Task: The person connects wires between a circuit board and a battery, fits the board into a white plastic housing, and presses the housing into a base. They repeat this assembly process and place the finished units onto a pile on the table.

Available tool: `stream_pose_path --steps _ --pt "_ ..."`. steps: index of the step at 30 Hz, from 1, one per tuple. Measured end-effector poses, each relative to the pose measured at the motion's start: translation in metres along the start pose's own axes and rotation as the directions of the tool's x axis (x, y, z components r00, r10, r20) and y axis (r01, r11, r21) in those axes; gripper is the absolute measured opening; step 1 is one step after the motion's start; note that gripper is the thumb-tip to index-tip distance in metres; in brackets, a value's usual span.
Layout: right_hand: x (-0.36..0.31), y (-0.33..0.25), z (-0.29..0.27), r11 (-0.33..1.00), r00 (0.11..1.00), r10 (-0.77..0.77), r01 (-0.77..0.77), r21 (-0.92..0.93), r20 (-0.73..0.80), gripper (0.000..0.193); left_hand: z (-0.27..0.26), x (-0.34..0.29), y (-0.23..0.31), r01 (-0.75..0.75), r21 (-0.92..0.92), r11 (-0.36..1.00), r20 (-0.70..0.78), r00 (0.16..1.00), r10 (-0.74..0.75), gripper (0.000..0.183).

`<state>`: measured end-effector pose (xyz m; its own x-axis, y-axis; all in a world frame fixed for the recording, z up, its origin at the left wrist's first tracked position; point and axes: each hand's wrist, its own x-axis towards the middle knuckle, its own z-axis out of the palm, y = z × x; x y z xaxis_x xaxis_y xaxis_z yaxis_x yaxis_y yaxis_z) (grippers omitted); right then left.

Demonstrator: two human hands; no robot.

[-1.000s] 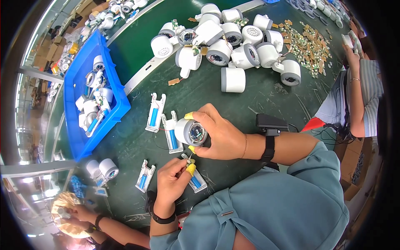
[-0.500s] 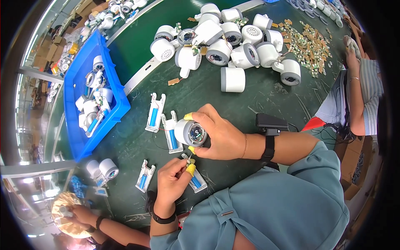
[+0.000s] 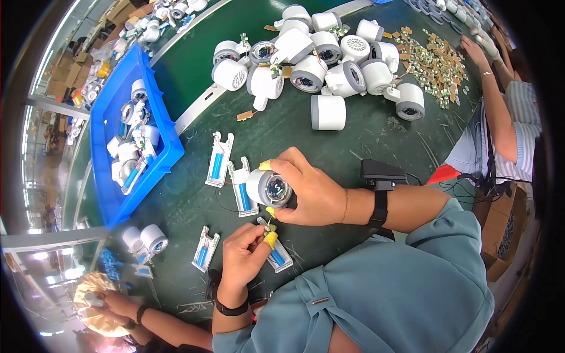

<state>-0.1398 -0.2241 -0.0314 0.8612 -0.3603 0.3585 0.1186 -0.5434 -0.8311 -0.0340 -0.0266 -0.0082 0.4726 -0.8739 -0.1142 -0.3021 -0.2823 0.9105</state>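
My right hand grips a white cylindrical housing by its grey rim. The housing lies tilted, its open end with a dark round circuit board turned toward me. Yellow finger covers sit on the thumb and a fingertip. Just below, my left hand is closed in a pinch, yellow covers on its fingers. A thin pale piece shows at its fingertips, too small to name. Under that hand lies a white holder with a blue battery, partly hidden. Another battery holder lies beside the housing, a thin wire near it.
More battery holders lie to the left. A blue bin holds several housings. Toward the back is a heap of white housings, with scattered small circuit boards to its right. Co-workers' arms reach in at right and lower left.
My hands and the housing stay almost still. At right, a co-worker's arm has moved farther back along the table. One housing at the heap's left end has shifted slightly.
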Motion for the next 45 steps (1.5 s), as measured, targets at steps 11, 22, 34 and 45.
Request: stream_pose_path --steps 11,22,34,45 --pt "0.002 -0.003 -0.003 1.000 1.000 -0.017 0.017 0.012 0.015 0.074 -0.012 -0.007 0.007 0.066 -0.014 0.998 0.026 0.997 -0.066 0.022" --pt "0.077 -0.006 -0.047 0.991 0.995 -0.054 0.064 -0.118 0.086 0.031 -0.214 -0.078 0.022 0.211 0.705 0.677 -0.625 0.636 0.452 0.033" --pt "0.287 0.081 -0.049 0.683 0.923 0.356 -0.149 -0.715 0.148 0.052 -0.584 0.001 -0.149 0.750 0.626 0.214 -0.779 0.593 0.202 0.049" --pt "0.272 0.053 -0.020 0.678 0.830 0.409 0.001 -0.735 0.379 0.027 -0.287 0.082 -0.036 0.190 0.642 0.743 -0.686 0.575 0.446 0.031"
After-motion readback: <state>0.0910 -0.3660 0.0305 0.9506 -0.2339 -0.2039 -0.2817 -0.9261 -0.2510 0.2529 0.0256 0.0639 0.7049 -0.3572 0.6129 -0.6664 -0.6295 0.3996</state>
